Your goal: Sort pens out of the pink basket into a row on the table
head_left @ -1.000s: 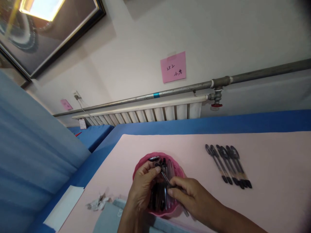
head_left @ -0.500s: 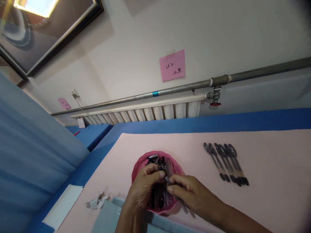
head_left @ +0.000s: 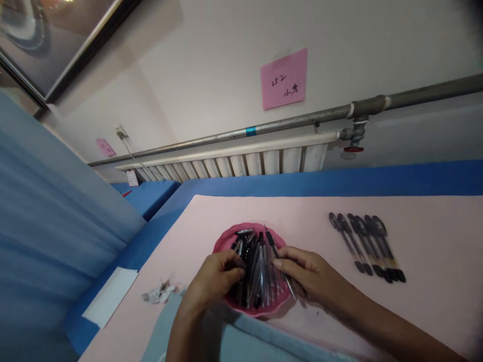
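Observation:
A pink scalloped basket (head_left: 281, 304) holds black pen parts and clear pen barrels (head_left: 262, 276). Over its right side, my right hand (head_left: 307, 271) grips an uncapped pen (head_left: 277, 247) with a black grip, its tip pointing up and away from me. My left hand (head_left: 219, 276) reaches into the basket's left side with thumb and fingers closed together among the dark parts. What lies between those fingers is hidden. To the right, several capped black pens (head_left: 362, 241) lie side by side on the pink table covering (head_left: 302, 216).
Crumpled clear plastic (head_left: 160, 291) and a white sheet (head_left: 111, 296) lie left of the basket. Light blue cloth (head_left: 256, 342) covers the near edge. A blue curtain (head_left: 56, 226) hangs at left; a radiator (head_left: 234, 163) and pipe (head_left: 294, 123) run along the wall.
My hands have moved apart. The pen in my right hand now shows its bare tip, and my left hand has lowered into the basket's left side. The view has shifted slightly.

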Available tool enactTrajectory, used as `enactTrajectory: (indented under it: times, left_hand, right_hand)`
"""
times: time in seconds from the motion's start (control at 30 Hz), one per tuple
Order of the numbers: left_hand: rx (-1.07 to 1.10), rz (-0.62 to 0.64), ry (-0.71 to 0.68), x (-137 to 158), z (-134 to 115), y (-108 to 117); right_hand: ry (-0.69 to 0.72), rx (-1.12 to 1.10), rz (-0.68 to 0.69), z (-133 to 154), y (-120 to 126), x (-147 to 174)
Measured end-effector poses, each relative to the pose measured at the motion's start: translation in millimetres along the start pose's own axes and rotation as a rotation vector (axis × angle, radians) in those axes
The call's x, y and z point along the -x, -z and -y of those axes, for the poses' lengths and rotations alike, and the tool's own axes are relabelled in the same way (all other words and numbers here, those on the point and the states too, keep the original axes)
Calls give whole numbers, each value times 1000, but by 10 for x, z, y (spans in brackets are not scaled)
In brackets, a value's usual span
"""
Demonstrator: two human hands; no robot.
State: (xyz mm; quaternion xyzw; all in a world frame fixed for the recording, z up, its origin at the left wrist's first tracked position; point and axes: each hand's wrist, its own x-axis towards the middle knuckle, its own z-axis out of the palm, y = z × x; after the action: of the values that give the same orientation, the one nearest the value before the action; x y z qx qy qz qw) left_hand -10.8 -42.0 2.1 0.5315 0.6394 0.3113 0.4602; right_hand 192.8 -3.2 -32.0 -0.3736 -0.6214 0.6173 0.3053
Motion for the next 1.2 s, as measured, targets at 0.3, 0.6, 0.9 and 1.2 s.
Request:
enactTrajectory:
  times: [0.3,0.6,0.9,1.2]
  left_hand:
    - [-613,79,-129,69,-58,-22]
    - [-964,117,-103,111,-186,-290]
    - [-953,175,-103,85,-198,-312]
    - [41,123,-72,128,-178,-153]
  right_hand:
    - [-49,-17,2,82,-20,21]
    - [-80,-1,-11,115,-18,27]
    - [-87,10,14,111,-8,29]
    - [-84,-218,-120,324,-15,84]
